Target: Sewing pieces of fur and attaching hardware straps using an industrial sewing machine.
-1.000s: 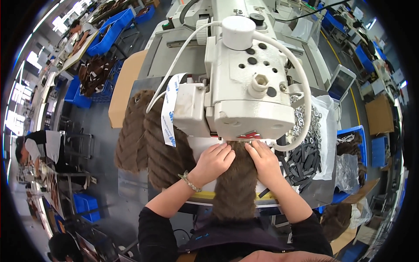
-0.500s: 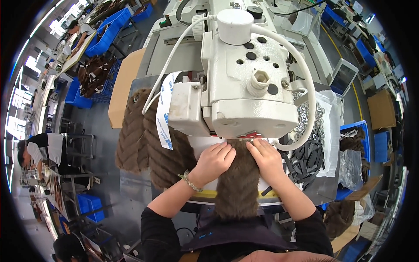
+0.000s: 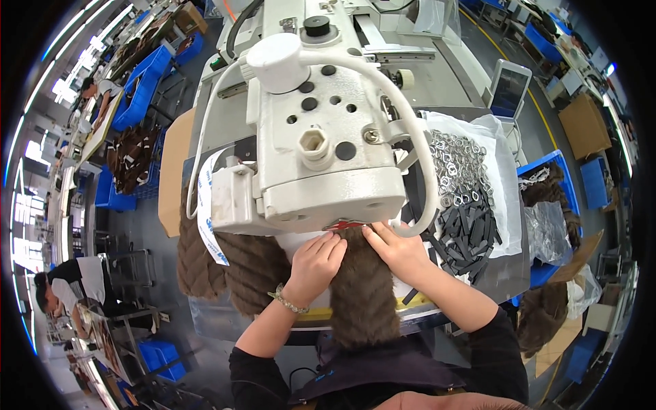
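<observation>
A brown fur strip (image 3: 365, 290) runs from below the white sewing machine head (image 3: 328, 184) toward me, its near end hanging over the table edge. My left hand (image 3: 316, 264) lies along its left border, fingers stretched forward and close together, their tips near the machine head. On the right border rests my right hand (image 3: 398, 254), its fingers extended flat over the fur and partly hidden by the machine and its cable. Both hands press on the strip rather than wrap around it. The needle area is hidden under the machine head.
Left lies a larger chevron-patterned fur piece (image 3: 249, 273), with white tape (image 3: 208, 225) hanging over it. Right are metal rings (image 3: 458, 164) and black strips (image 3: 468, 236) on a white sheet. A screen (image 3: 511, 89) stands beyond; a blue bin (image 3: 567, 178) stands far right. A person (image 3: 75, 280) works left.
My view has shifted, so the machine appears farther left and slightly turned. Both hands stay on the fur strip near the machine head, with its near end still hanging toward me.
</observation>
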Tool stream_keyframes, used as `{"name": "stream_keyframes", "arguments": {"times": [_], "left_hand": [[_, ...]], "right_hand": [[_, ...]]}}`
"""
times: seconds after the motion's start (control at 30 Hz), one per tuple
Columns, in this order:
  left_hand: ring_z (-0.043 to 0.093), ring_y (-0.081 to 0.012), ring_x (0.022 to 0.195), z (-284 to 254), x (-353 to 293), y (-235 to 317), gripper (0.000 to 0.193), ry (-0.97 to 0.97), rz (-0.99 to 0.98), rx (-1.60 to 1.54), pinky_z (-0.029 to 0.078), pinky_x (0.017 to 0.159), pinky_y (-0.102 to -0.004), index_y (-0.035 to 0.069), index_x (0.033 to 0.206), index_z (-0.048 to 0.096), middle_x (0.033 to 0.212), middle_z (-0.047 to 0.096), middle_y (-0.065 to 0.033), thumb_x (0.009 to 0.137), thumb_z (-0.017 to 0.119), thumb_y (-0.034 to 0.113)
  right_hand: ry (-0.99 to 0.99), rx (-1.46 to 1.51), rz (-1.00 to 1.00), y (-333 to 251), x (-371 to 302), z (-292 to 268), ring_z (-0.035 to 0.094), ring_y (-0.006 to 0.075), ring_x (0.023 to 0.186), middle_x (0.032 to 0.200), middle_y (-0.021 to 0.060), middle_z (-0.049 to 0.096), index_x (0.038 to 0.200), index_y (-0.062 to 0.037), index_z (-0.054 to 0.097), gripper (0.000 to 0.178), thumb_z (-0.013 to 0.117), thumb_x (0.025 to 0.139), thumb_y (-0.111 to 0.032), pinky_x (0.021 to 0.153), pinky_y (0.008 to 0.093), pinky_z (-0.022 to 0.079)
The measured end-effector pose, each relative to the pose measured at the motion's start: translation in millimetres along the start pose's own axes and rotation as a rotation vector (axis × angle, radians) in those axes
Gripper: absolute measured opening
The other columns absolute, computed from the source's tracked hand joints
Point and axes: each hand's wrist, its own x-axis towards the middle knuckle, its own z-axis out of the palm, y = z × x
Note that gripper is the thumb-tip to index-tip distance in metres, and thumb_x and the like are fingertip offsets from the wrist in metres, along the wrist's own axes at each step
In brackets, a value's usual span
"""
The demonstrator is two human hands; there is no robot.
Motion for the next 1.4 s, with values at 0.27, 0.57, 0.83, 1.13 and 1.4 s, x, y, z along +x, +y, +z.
{"name": "stream_keyframes", "arguments": {"times": [0.27,0.57,0.83,1.13,1.4], "left_hand": [[0.068,-0.021,0.095,-3,1,-2,0.016,-0.009,0.014,0.039,0.053,0.084,-0.0315,0.004,0.093,0.067,0.095,0.07,-0.0084,0.078,0.064,0.008],[0.068,-0.0251,0.094,-2,-1,-1,0.021,-0.007,-0.025,-0.007,0.053,0.082,-0.0349,0.003,0.096,0.068,0.096,0.071,-0.0109,0.077,0.058,0.005],[0.068,-0.0247,0.092,-3,0,0,0.02,0.005,-0.012,0.0,0.052,0.08,-0.034,0.003,0.095,0.068,0.095,0.07,-0.0103,0.077,0.059,0.005],[0.065,-0.0232,0.094,-2,4,-2,0.028,-0.065,-0.029,-0.039,0.052,0.078,-0.0338,0.003,0.102,0.067,0.1,0.068,-0.0099,0.076,0.058,0.004],[0.057,-0.0285,0.11,-46,-35,3,0.039,-0.127,-0.152,0.158,0.044,0.097,-0.0441,0.006,0.114,0.062,0.114,0.061,-0.0113,0.077,0.066,0.018]], "right_hand": [[0.042,0.038,0.011,3,3,1,0.065,0.0233,0.087,0.084,0.0075,0.063,0.094,-0.0058,0.065,0.021,0.061,0.073,-0.009,0.089,0.0373,0.051],[0.096,0.05,0.033,9,5,9,0.066,0.0209,0.085,0.084,0.0045,0.064,0.088,-0.0083,0.064,0.016,0.062,0.072,-0.011,0.087,0.0367,0.051],[0.062,0.005,0.025,5,3,5,0.065,0.0234,0.091,0.087,0.0068,0.064,0.091,-0.0074,0.065,0.019,0.061,0.073,-0.011,0.092,0.0386,0.049],[-0.131,-0.114,0.04,-6,-2,-18,0.057,0.0278,0.113,0.11,0.0134,0.061,0.114,-0.0044,0.061,0.036,0.056,0.08,-0.013,0.101,0.0431,0.041],[-0.17,0.064,0.368,-1,-27,-104,0.056,0.0301,0.118,0.129,0.013,0.058,0.131,-0.0083,0.053,0.054,0.069,0.079,-0.009,0.105,0.0444,0.039]]}}
